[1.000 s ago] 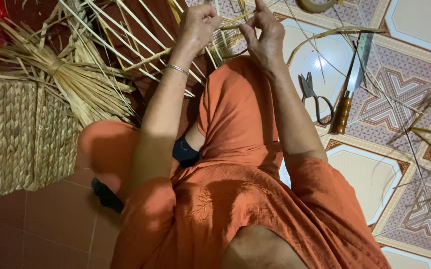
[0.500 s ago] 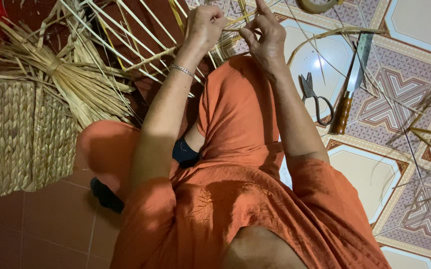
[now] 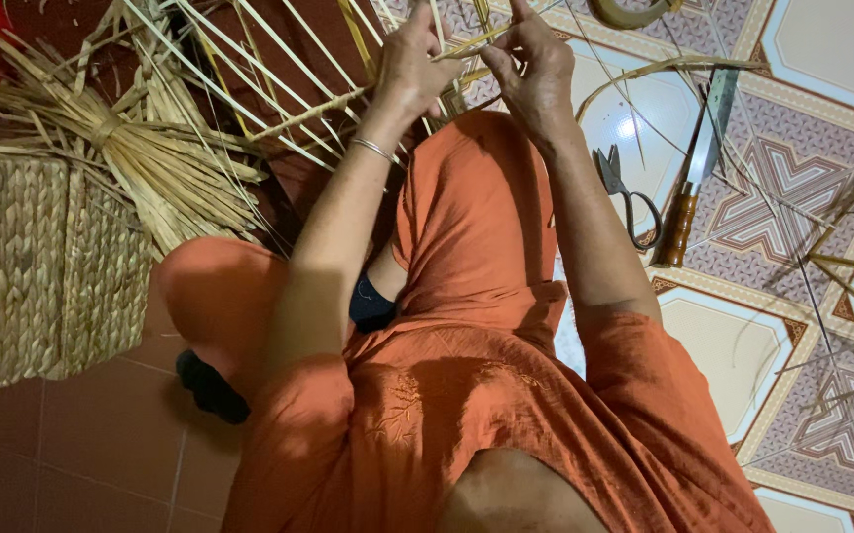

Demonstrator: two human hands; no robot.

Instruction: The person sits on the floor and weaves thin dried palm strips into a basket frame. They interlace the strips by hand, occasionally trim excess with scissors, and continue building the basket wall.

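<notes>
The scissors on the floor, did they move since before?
No. The scissors lie in the same spot beside the wooden-handled knife on the patterned floor tiles, apart from both hands.

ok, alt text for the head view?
Seen from above, a seated person in orange works pale straw strips between left hand and right hand. Scissors and a knife lie on the patterned tile floor; a woven basket sits left.

Dry, matt straw strips (image 3: 279, 109) are seen; glossy tiles (image 3: 733, 326), a wooden-handled metal knife (image 3: 691, 178) and metal scissors (image 3: 624, 192) are shown.
</notes>
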